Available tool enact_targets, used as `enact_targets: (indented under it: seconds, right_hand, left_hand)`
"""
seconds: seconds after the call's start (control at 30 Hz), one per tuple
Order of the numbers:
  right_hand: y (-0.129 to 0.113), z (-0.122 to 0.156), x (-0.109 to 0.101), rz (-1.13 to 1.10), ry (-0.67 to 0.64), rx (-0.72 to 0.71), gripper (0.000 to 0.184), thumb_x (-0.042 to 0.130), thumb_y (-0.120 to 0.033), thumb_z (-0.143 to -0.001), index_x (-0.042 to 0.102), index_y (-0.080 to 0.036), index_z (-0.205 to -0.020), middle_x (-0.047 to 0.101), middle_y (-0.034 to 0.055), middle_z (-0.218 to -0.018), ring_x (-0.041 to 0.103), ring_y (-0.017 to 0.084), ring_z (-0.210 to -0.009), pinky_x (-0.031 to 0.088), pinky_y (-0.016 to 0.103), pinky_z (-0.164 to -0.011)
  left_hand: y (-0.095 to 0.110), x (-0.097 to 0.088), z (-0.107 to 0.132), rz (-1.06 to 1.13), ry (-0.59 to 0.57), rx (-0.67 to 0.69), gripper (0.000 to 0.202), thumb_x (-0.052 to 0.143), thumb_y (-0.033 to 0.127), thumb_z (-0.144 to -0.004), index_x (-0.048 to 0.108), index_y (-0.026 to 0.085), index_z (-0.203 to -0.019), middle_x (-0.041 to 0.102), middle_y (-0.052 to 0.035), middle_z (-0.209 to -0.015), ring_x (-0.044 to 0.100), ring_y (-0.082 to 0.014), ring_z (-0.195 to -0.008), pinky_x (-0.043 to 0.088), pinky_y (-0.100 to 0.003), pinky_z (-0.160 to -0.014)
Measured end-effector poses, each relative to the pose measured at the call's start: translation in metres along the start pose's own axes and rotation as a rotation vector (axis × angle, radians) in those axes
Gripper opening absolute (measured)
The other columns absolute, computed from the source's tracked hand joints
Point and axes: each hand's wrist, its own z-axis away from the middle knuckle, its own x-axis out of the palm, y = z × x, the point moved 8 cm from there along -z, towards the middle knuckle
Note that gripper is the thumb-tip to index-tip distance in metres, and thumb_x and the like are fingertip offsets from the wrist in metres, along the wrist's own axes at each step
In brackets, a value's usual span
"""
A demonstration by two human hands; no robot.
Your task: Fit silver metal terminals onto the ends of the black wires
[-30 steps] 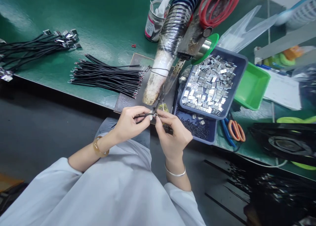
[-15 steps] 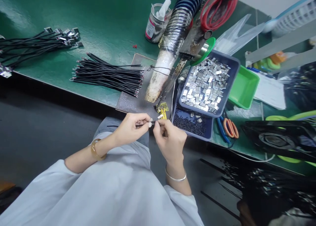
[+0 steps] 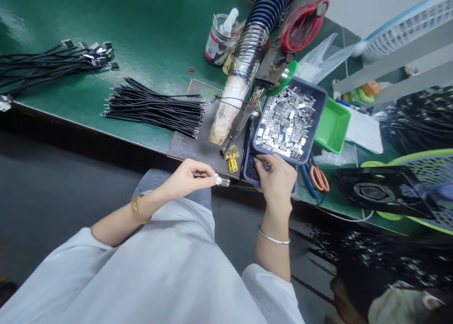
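Observation:
My left hand [image 3: 194, 178] is closed in a pinch above the front edge of the bench. From its fingertips, where something white covers the tip, a small silvery USB connector [image 3: 224, 182] sticks out to the right. Any cable behind it is hidden in the hand. My right hand [image 3: 278, 175] reaches over the lower blue tray [image 3: 247, 177], which holds many tiny black pieces. Its thumb and fingers are pinched together there; what they hold, if anything, cannot be made out. Just above this hand stands the upper blue tray [image 3: 320, 107], full of metal connector shells [image 3: 286, 121].
A bundle of black cables [image 3: 152, 107] lies left of a white-ended hose [image 3: 224, 121]. Finished-looking cables [image 3: 63, 60] lie farther left. Near the edge is a yellow clip [image 3: 232, 163]. Orange-handled pliers [image 3: 318, 178], a green tray [image 3: 332, 126] and a jar [image 3: 219, 41] stand around.
My right hand has left the left hand and moved right to the lower tray. The left hand has stayed nearly in place, with the connector now showing at its fingertips.

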Motion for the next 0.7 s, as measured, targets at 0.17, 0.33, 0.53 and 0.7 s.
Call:
enact_targets:
  seconds: [0.17, 0.33, 0.53, 0.7]
  right_hand:
    - [0.004, -0.002, 0.009, 0.035, -0.06, 0.023, 0.026, 0.055, -0.035, -0.087, 0.069, -0.02, -0.072, 0.071, 0.0067, -0.071, 0.059, 0.019, -0.06, 0.033, 0.03, -0.055]
    - [-0.009, 0.007, -0.022, -0.209, 0.112, 0.161, 0.017, 0.064, -0.034, -0.082, 0.065, -0.021, -0.071, 0.066, 0.0001, -0.062, 0.044, 0.012, -0.045, 0.034, 0.028, -0.051]
    - [-0.046, 0.034, -0.042, -0.745, 0.283, 0.222, 0.009, 0.073, -0.026, -0.08, 0.066, -0.021, -0.076, 0.071, 0.001, -0.073, 0.064, 0.014, -0.06, 0.043, 0.024, -0.051]
    - [-0.072, 0.036, -0.006, -0.793, 0.033, 0.175, 0.01, 0.067, -0.025, -0.088, 0.073, -0.02, -0.081, 0.071, 0.0006, -0.075, 0.06, 0.011, -0.059, 0.042, 0.023, -0.051]
  left_hand:
    - [0.005, -0.001, -0.006, 0.003, 0.048, 0.052, 0.02, 0.075, 0.028, -0.072, 0.068, 0.013, -0.06, 0.058, 0.001, -0.057, 0.048, -0.0081, -0.055, 0.042, -0.02, -0.053]
    - [0.007, -0.006, -0.008, -0.005, 0.153, 0.123, 0.019, 0.071, 0.031, -0.076, 0.072, 0.012, -0.072, 0.065, -0.0021, -0.066, 0.053, -0.0098, -0.06, 0.046, -0.021, -0.059]
    - [0.011, -0.003, -0.003, -0.142, 0.275, 0.183, 0.017, 0.065, 0.026, -0.078, 0.062, 0.014, -0.066, 0.056, 0.0015, -0.06, 0.048, -0.0077, -0.056, 0.043, -0.018, -0.054]
    - [0.025, 0.004, 0.005, -0.357, 0.331, 0.291, 0.017, 0.06, 0.02, -0.081, 0.055, 0.016, -0.065, 0.049, 0.0037, -0.059, 0.042, -0.0066, -0.054, 0.038, -0.014, -0.049]
